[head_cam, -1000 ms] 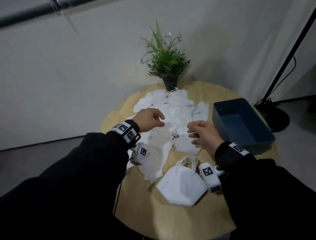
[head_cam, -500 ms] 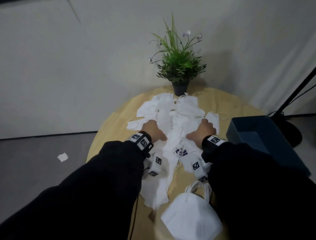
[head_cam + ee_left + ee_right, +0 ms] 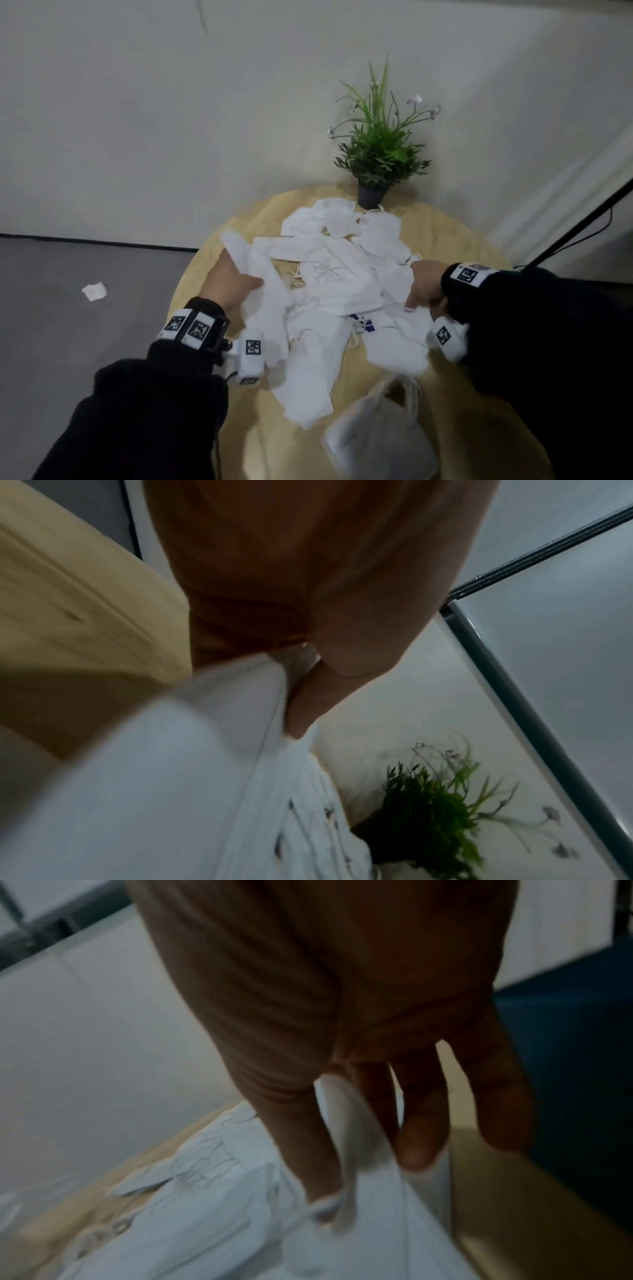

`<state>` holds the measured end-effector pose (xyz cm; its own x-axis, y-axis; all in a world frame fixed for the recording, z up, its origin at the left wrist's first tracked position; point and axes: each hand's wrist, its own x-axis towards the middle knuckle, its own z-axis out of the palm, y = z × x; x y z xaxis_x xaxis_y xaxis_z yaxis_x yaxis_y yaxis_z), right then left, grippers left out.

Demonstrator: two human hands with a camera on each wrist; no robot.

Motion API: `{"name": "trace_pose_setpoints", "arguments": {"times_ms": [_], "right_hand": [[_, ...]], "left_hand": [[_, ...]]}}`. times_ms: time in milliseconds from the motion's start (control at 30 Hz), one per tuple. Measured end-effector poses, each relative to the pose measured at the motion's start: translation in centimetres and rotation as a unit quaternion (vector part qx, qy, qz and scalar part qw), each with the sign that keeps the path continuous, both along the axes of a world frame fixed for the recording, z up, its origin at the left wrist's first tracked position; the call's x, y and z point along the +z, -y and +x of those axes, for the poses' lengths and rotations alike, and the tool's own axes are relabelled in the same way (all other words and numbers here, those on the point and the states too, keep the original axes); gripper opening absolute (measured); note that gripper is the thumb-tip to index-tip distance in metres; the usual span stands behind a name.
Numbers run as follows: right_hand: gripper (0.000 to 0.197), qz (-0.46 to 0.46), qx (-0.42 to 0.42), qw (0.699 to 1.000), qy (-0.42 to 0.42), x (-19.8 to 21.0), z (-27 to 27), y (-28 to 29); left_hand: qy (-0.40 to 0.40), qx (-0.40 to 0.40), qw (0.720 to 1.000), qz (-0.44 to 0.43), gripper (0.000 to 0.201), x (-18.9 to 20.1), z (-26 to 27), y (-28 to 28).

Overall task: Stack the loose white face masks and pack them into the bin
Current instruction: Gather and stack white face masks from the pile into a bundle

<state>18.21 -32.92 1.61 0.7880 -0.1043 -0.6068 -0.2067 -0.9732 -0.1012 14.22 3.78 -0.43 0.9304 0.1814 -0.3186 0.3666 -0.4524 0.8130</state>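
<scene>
Your left hand (image 3: 228, 286) pinches a mask (image 3: 270, 301) at centre-left; your right hand (image 3: 424, 284) pinches another from the pile (image 3: 342, 270) mid-frame. Tangled ear loops could drag neighbours off the table (image 3: 462, 240).

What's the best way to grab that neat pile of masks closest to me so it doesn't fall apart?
Probably squeeze the neat pile by its two long side edges. Come down from above, thumb on one side and fingers on the other. It lies flat on the table, and its ear loops bunch at the far end, so pulling those would likely lift only single masks.
</scene>
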Motion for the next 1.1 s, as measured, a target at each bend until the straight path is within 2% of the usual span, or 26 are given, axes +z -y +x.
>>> {"name": "trace_pose_setpoints", "arguments": {"times_ms": [67,133,233,300,367,467,533,600,700,733,867,1000,1100], "right_hand": [[0.064,-0.029,0.008,0.999,-0.013,1.0,0.6,-0.5],[0.078,-0.061,0.040,0.997,0.036,1.5,1.8,-1.4],[0.071,0.007,0.067,0.992,0.105,2.2,4.2,-3.9],[0.058,0.046,0.085,0.986,0.136,2.1,6.3,-6.0],[0.050,0.073,0.090,0.980,0.163,1.7,9.0,-7.9],[0.050,0.092,0.076,0.974,0.191,0.7,13.3,-10.0],[0.053,0.099,0.074,0.973,0.196,-0.1,16.0,-11.7],[0.056,0.102,0.079,0.973,0.191,-1.1,18.1,-13.3],[0.050,0.077,0.103,0.976,0.176,-3.3,20.9,-14.6],[0.054,0.064,0.116,0.977,0.168,-3.9,21.7,-14.8],[0.094,0.020,0.154,0.981,0.118,-5.5,23.4,-15.3],[0.106,0.010,0.174,0.979,0.102,-6.2,24.7,-15.0],[0.102,-0.014,0.205,0.974,0.093,-5.5,24.8,-14.7]], "left_hand": [[-0.062,-0.053,0.996,0.038,0.093,-0.1,-0.5,-0.4],[-0.043,-0.058,0.995,0.072,0.107,0.1,-0.2,-0.7],[-0.001,-0.037,0.992,0.118,0.116,0.9,0.7,-0.2],[-0.012,-0.057,0.980,0.189,0.111,0.7,1.3,0.3],[-0.002,-0.078,0.972,0.220,0.100,0.5,1.9,0.7],[0.065,-0.118,0.968,0.211,0.076,0.6,2.7,1.5],[0.080,-0.149,0.965,0.202,0.060,0.8,3.1,2.0],[0.073,-0.165,0.964,0.198,0.051,0.9,3.3,2.5],[0.070,-0.175,0.960,0.209,0.044,0.7,3.6,2.9],[0.071,-0.177,0.959,0.208,0.043,0.6,3.7,2.9],[0.079,-0.166,0.962,0.202,0.043,0.6,4.0,3.3],[0.082,-0.181,0.959,0.203,0.046,0.3,3.9,4.2],[0.079,-0.182,0.959,0.202,0.049,0.3,4.0,4.3]]}}
